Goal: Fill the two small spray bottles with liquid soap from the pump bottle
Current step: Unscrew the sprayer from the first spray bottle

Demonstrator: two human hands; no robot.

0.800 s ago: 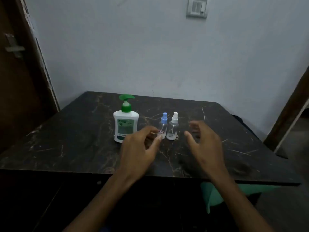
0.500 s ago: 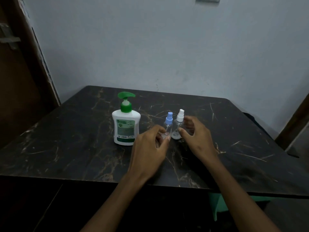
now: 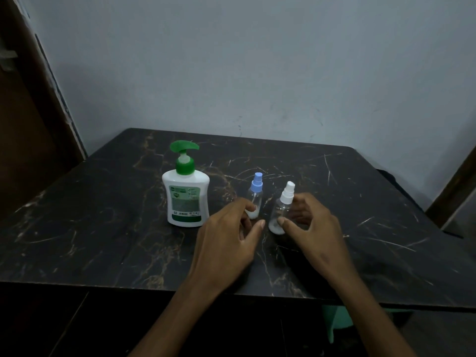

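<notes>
A white pump bottle (image 3: 186, 199) with a green pump head stands upright on the dark marble table (image 3: 103, 228). To its right stands a small clear spray bottle with a blue cap (image 3: 255, 194). My left hand (image 3: 229, 240) curls its forefinger and thumb round the base of this bottle. A second clear spray bottle with a white cap (image 3: 282, 207) leans toward me, a little white at its bottom. My right hand (image 3: 314, 228) grips it, with the thumb in front and the fingers behind.
The table's near edge (image 3: 180, 287) runs below my wrists. A pale wall rises behind the table, and a dark door frame (image 3: 38, 112) stands at the left. Something green (image 3: 337, 318) shows under the table's right front.
My right hand closed on the white-capped bottle, pulled it right and nearer, and tilted it. My left hand stayed at the blue-capped bottle. The camera view dipped and moved closer.
</notes>
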